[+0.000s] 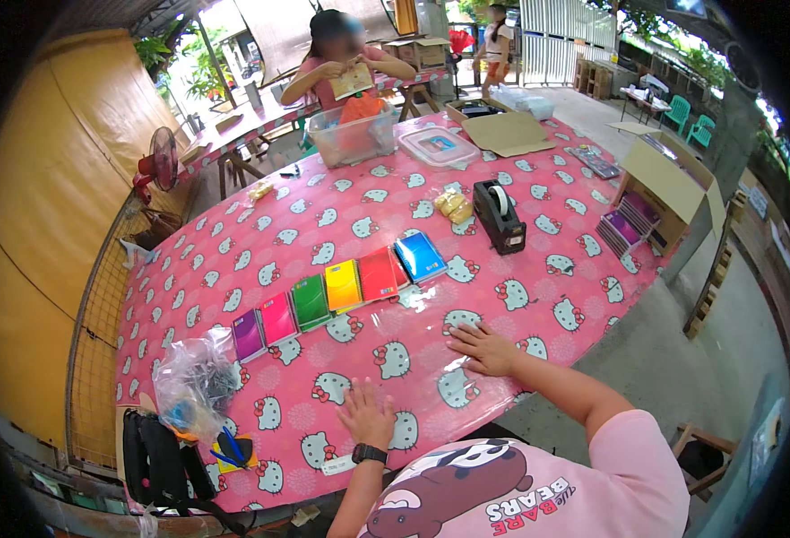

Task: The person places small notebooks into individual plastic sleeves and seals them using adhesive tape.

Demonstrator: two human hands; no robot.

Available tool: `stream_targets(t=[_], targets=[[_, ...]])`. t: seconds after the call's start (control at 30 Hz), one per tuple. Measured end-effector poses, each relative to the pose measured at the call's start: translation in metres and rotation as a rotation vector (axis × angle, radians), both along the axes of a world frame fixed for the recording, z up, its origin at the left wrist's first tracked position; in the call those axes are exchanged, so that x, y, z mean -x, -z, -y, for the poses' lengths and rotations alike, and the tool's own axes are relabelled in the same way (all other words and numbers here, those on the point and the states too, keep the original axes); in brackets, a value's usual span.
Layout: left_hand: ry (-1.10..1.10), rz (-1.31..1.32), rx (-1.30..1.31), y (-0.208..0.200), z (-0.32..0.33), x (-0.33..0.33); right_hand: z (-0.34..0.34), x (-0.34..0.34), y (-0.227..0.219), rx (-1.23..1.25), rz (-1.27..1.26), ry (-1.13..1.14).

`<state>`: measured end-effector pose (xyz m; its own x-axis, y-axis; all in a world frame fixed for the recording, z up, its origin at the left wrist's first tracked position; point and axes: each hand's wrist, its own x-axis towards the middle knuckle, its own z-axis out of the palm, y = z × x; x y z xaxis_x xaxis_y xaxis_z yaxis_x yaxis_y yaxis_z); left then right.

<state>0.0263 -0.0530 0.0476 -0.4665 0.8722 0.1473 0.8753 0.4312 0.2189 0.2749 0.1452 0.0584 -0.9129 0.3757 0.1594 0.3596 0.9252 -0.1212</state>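
Resting palm-down on the pink table [305, 360], the left hand [370, 418] and right hand [486, 350] each show a released grip. The row of coloured notebooks [343, 285] lies ahead of both, touching neither; a clear plastic bag [199, 375] sits left of the left hand.

Notebooks [343, 285] too small to read, co-worker's face [348, 42] blurred

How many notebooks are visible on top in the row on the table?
6, from left to right: purple notebook, pink notebook, green notebook, yellow notebook, red notebook and, at the right end, blue notebook. More may be hidden underneath.
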Motion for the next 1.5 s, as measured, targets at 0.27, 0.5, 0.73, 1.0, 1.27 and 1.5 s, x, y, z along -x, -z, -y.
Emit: stream_targets(t=[0.27,0.5,0.73,1.0,1.27,1.5], targets=[[-0.034,0.031,0.005,-0.002,0.006,0.000,-0.001,0.002,0.000,0.036,0.041,-0.027],[-0.052,0.067,-0.020,-0.008,0.006,0.007,-0.002,0.006,0.000,0.080,0.074,0.017],[-0.151,0.043,-0.006,-0.014,0.024,0.026,-0.005,0.031,-0.033,0.189,0.032,-0.016],[-0.090,0.182,-0.239,-0.018,-0.003,0.037,0.006,0.288,-0.062,0.233,-0.313,-0.428],[-0.083,0.296,-0.285,-0.019,-0.012,0.035,0.052,0.512,-0.024,-0.107,-0.054,-0.430],[-0.100,0.237,-0.188,-0.019,-0.009,0.039,0.067,0.535,-0.032,-0.058,0.040,-0.377]])
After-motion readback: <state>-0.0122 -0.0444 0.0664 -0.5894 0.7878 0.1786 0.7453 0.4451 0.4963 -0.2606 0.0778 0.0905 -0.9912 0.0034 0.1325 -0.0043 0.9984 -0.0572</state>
